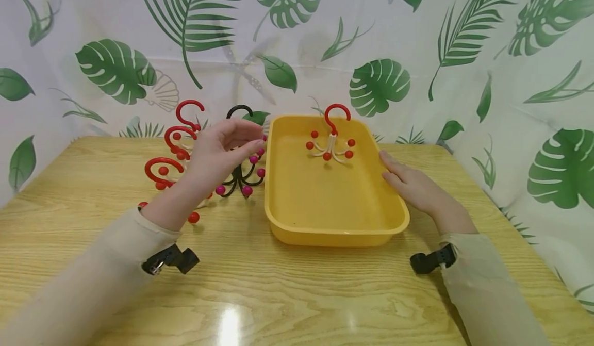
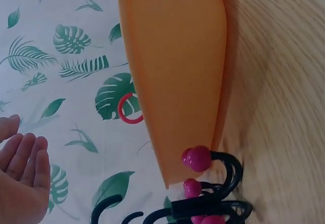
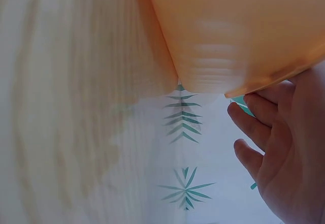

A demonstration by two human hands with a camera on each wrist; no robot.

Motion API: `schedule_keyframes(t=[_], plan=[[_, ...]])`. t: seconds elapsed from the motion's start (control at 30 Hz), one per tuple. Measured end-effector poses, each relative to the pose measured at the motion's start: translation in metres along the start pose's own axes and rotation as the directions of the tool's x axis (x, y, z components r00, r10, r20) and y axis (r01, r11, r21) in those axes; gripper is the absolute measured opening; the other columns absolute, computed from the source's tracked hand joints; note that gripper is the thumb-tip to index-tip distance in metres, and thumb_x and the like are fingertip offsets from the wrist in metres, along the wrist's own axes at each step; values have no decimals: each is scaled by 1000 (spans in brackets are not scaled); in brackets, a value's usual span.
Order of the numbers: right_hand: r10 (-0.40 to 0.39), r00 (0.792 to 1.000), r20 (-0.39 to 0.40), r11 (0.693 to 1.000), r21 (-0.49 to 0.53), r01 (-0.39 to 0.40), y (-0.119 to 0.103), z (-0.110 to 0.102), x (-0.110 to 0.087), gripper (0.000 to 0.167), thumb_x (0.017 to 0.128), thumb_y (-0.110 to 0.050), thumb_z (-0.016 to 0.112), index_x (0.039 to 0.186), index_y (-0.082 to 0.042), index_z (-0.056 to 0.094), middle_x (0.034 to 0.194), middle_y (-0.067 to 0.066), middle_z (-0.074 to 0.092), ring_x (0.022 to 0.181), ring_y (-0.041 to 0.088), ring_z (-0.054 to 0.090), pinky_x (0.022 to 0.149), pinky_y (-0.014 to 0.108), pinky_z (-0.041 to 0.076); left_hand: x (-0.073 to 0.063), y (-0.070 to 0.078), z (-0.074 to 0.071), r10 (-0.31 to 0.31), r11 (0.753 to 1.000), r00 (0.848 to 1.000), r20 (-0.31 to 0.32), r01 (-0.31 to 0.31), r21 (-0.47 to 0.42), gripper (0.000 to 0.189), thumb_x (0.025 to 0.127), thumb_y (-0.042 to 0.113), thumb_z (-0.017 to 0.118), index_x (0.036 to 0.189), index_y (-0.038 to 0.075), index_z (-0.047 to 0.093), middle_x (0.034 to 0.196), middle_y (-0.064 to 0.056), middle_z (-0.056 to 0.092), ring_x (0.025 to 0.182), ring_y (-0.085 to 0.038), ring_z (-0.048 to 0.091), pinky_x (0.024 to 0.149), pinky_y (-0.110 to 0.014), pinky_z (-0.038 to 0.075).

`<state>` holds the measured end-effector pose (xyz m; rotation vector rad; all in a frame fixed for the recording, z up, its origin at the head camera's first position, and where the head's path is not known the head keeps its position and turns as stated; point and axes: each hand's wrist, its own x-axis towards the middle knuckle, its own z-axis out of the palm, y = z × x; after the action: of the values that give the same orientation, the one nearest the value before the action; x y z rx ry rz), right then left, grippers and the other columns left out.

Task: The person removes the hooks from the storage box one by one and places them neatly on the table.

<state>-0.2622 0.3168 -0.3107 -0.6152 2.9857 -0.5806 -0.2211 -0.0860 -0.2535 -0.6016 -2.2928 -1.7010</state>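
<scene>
A yellow plastic basin (image 1: 336, 201) stands on the wooden table. Inside, near its far end, is a white multi-arm hook hanger (image 1: 331, 142) with a red top hook and red ball tips. My left hand (image 1: 223, 147) hovers left of the basin with loosely bent fingers and nothing between them. Partly behind it are black hangers (image 1: 238, 178) with magenta balls; more show in the left wrist view (image 2: 198, 203). Further left are several red-hooked hangers (image 1: 164, 163), partly covered by my left arm. My right hand (image 1: 413, 186) touches the basin's right side, fingers extended along the rim.
A white cloth with green leaf prints (image 1: 306, 47) hangs behind the table and along its right side. Bare wooden tabletop (image 1: 278, 294) lies in front of the basin. Both wrists carry black strapped cameras (image 1: 171, 259).
</scene>
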Motion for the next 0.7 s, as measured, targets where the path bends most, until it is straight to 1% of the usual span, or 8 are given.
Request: schedule_keyframes(t=[0.13, 0.23, 0.33, 0.47, 0.57, 0.7], plan=[[3, 1000, 2, 1000, 4, -3, 0, 0, -1, 60, 104, -40, 33, 153, -11, 13, 156, 13, 15, 140, 41, 19, 110, 57, 17, 16, -7, 20, -43, 999, 997, 64, 44, -13, 29, 89, 20, 69, 114, 6, 64, 110, -5, 66, 97, -15, 64, 86, -29, 51], [14, 1000, 7, 1000, 0, -14, 0, 0, -2, 60, 104, -40, 32, 153, -12, 13, 157, 12, 15, 139, 42, 20, 110, 58, 17, 30, -12, 33, -70, 997, 993, 91, 71, -10, 28, 89, 23, 69, 113, 8, 64, 109, -2, 65, 98, -14, 62, 87, -29, 51], [23, 1000, 16, 1000, -4, -23, 0, 0, -2, 60, 104, -40, 32, 153, -13, 12, 157, 12, 15, 139, 43, 19, 110, 59, 16, 45, -16, 44, -83, 996, 992, 92, 85, -10, 26, 89, 22, 69, 112, 9, 64, 108, -1, 65, 98, -14, 61, 87, -29, 50], [22, 1000, 16, 1000, -2, -22, -1, -1, -2, 59, 104, -40, 33, 153, -12, 13, 156, 12, 16, 138, 46, 19, 109, 60, 16, 63, -18, 56, -106, 994, 991, 77, 107, -13, 26, 90, 20, 69, 112, 8, 64, 107, -2, 66, 97, -15, 61, 88, -28, 49], [17, 1000, 11, 1000, -6, -16, -2, -1, -2, 59, 104, -39, 34, 153, -12, 15, 156, 13, 17, 136, 49, 19, 109, 61, 16, 73, -20, 65, -135, 990, 988, 76, 138, -27, 25, 90, 19, 69, 112, 8, 64, 107, -3, 65, 98, -15, 60, 88, -28, 48], [26, 1000, 13, 999, -20, -26, -3, -2, -2, 58, 104, -39, 33, 153, -13, 15, 156, 11, 17, 136, 51, 19, 109, 61, 16, 87, -20, 73, -183, 981, 979, 85, 188, -52, 25, 90, 17, 68, 112, 7, 63, 108, -4, 64, 99, -17, 59, 89, -27, 48]])
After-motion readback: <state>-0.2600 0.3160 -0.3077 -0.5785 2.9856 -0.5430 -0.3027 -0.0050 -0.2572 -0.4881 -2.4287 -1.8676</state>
